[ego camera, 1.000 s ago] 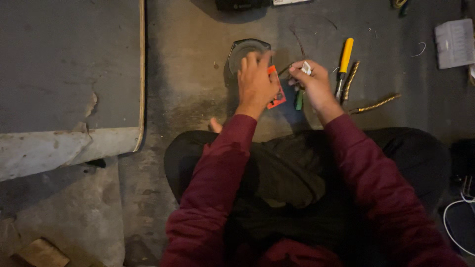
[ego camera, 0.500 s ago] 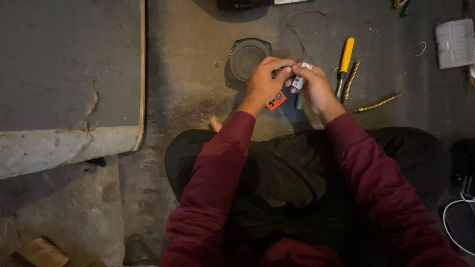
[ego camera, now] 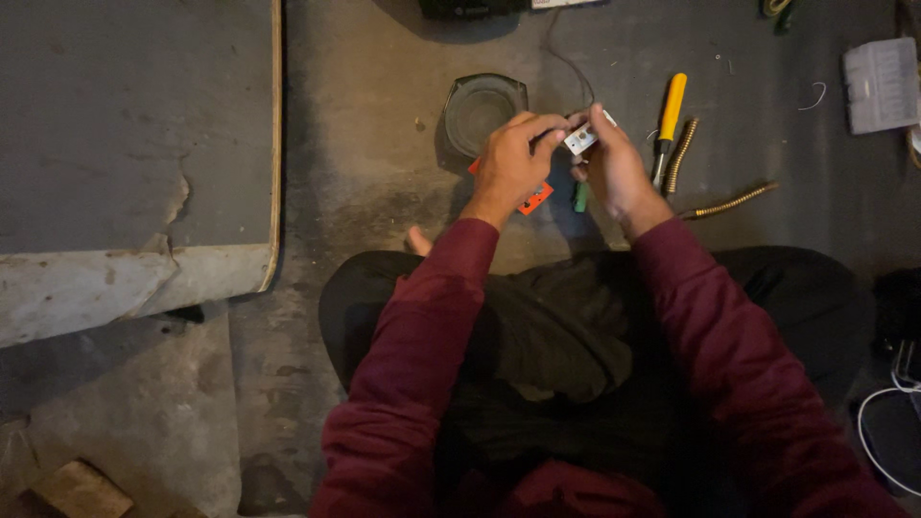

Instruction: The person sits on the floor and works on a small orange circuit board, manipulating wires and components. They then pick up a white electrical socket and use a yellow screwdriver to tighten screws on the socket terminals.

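Observation:
Both of my hands meet over the concrete floor in front of my crossed legs. My left hand (ego camera: 508, 165) and my right hand (ego camera: 617, 173) together pinch a small white rectangular part (ego camera: 580, 140) between the fingertips. A thin dark wire (ego camera: 568, 59) runs up from the part toward the top edge. Under my left hand lies an orange flat object (ego camera: 535, 200), mostly hidden. A small green piece (ego camera: 580, 196) pokes out below my right hand.
A round clear dish (ego camera: 478, 107) sits on the floor just beyond my left hand. Right of my hands lie a yellow-handled screwdriver (ego camera: 669, 112) and two coiled brass-coloured springs (ego camera: 727, 202). A grey slab (ego camera: 125, 144) fills the left. A white box (ego camera: 878, 84) rests far right.
My left hand has lifted off the orange object and joined the right hand on the white part; both hands have risen slightly toward the dish.

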